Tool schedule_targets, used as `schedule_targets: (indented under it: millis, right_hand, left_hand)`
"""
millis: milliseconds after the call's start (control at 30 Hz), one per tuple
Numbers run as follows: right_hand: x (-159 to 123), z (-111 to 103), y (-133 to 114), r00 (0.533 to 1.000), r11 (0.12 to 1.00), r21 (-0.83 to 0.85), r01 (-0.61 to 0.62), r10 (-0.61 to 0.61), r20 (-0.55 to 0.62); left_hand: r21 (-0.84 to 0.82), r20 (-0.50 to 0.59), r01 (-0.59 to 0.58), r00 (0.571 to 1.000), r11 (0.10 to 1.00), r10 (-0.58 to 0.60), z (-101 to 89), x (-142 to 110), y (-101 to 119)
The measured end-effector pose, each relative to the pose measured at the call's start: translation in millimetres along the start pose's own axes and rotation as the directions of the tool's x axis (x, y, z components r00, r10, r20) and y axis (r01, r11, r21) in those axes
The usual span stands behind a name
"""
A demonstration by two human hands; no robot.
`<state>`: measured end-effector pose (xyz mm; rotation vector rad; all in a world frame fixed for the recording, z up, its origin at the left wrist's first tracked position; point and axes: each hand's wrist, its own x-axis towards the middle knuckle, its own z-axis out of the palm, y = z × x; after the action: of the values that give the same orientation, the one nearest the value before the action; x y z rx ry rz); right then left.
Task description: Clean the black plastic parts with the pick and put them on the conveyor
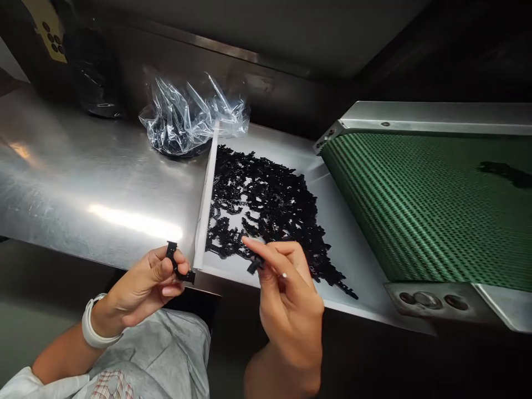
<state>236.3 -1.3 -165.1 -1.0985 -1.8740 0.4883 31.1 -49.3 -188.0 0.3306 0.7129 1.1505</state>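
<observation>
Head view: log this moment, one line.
left hand: holds black part | right hand: holds black piece | nearby: black pile, steel table, green belt

Conveyor belt (428,205) — dark green, diagonal rows of lighter dots, one black patch. Plastic parts (266,199) all black, same w/ small part (178,265) in L hand (143,285) & small part (254,266) in R hand (291,305). White sheet (353,260) under pile, white strip (205,194) alongside. Wrist band (93,327) white. Lap cloth (158,354) grey, red/white check patch (112,385) by it — steel table (103,183) silver, bag (178,116) clear.
</observation>
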Motion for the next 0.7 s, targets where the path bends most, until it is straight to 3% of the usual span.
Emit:
schedule_targets:
  millis: [67, 167, 233, 300, 433, 533, 600, 700]
  right_hand:
    - [-8, 3, -14, 0.985, 0.987, -0.031, 0.155, -0.152, 0.081]
    - [-12, 9, -27, 0.911, 0.916, -0.094, 0.389, -0.368, 0.186]
    - [-10, 14, -32, 0.862, 0.862, -0.148, 0.485, -0.442, 0.249]
    - [-7, 18, -34, 0.843, 0.833, -0.21, 0.512, -0.44, 0.308]
    - [-9, 22, -35, 0.845, 0.821, -0.27, 0.502, -0.401, 0.354]
    - [-15, 22, -33, 0.849, 0.861, -0.237, 0.451, -0.332, 0.41]
    - [-18, 21, -30, 0.845, 0.92, -0.131, 0.37, -0.274, 0.459]
    - [-17, 20, -27, 0.873, 0.987, 0.077, 0.14, -0.16, 0.462]
  left_hand:
    - [-0.029, 0.028, 0.036, 0.999, 0.999, -0.035, -3.0, -3, -3]
    - [-0.08, 0.108, 0.087, 0.991, 0.993, -0.078, -6.0, -8, -7]
    - [-0.112, 0.158, 0.133, 0.981, 0.985, -0.115, -7.6, -11, -9]
    - [-0.144, 0.193, 0.172, 0.971, 0.975, -0.143, -9.1, -13, -12]
    - [-0.196, 0.235, 0.19, 0.962, 0.962, -0.142, -11.5, -13, -16]
    - [-0.183, 0.225, 0.196, 0.962, 0.963, -0.153, -13.8, -11, -18]
    - [-0.172, 0.221, 0.199, 0.962, 0.965, -0.159, -15.6, -10, -20]
    - [-0.119, 0.243, 0.181, 0.959, 0.976, -0.149, -18.2, -10, -21]
